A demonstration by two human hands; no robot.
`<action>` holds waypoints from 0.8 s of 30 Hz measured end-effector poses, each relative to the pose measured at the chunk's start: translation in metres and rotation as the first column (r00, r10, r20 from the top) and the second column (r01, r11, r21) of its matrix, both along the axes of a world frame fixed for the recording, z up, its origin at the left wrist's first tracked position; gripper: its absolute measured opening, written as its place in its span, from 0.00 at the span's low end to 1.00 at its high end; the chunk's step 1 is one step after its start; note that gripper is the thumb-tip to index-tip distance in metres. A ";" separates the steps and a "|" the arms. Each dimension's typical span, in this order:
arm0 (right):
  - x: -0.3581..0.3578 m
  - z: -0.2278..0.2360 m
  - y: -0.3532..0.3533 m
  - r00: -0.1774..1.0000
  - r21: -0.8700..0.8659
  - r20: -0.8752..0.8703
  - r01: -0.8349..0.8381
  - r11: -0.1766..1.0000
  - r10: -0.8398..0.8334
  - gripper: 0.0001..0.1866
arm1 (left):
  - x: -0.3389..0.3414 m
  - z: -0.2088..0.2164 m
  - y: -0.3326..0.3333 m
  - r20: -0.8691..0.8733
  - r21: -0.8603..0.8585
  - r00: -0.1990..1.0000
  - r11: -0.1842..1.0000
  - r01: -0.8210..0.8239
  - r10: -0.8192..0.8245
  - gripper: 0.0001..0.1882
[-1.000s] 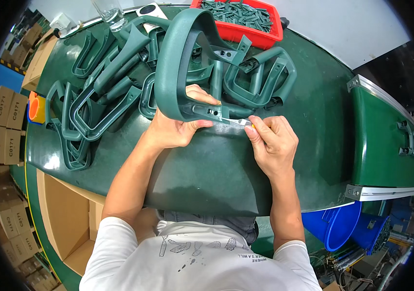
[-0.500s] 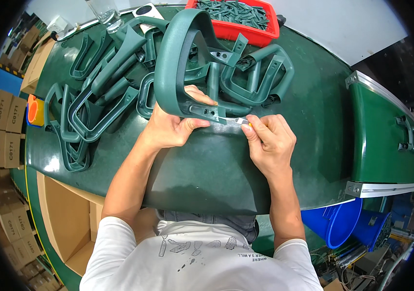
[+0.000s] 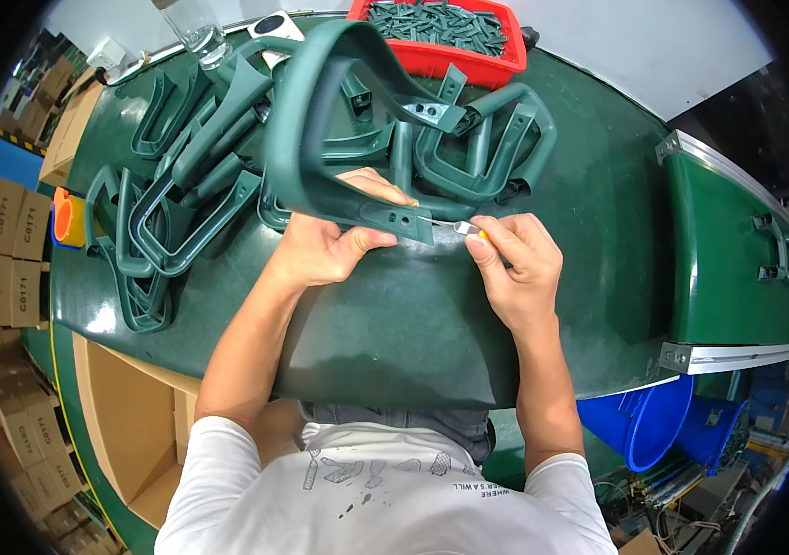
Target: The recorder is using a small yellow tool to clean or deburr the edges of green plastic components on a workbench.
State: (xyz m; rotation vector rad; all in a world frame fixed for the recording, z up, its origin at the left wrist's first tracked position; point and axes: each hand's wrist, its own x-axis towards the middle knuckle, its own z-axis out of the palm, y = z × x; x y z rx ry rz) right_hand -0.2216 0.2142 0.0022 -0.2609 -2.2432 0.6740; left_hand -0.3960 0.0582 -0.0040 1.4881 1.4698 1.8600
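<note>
In my left hand is a large U-shaped green plastic handle, raised above the table. My thumb and fingers grip it close to its near flat end, which has small holes. My right hand pinches a small knife with a slim pale blade and a bit of yellow at its grip. The blade points left and reaches the edge of that flat end; whether it touches I cannot tell. Behind the held handle lie more green handles, and a tangled heap of handles sits to the left.
At the back stands a red bin of small green pieces. A glass of water and a white device are at the back left. An orange-yellow tape dispenser sits at the left edge; an open carton and blue bins stand below.
The held handle has tilted and its raised loop has swung left. My right hand with the knife has shifted very slightly; both hands keep their grip.
</note>
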 end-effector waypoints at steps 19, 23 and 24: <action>0.005 -0.001 -0.002 0.972 -0.326 -0.072 -0.234 0.916 0.223 0.12 | -0.015 -0.001 -0.002 0.036 0.085 0.999 0.996 0.032 -0.035 0.23; 0.005 -0.001 -0.003 0.970 -0.331 -0.040 -0.237 0.913 0.238 0.11 | -0.013 0.001 -0.001 0.073 0.080 0.997 0.996 0.032 -0.038 0.23; 0.005 -0.001 -0.003 0.970 -0.329 -0.038 -0.239 0.913 0.240 0.11 | -0.013 0.000 -0.002 0.075 0.080 0.996 0.996 0.031 -0.037 0.23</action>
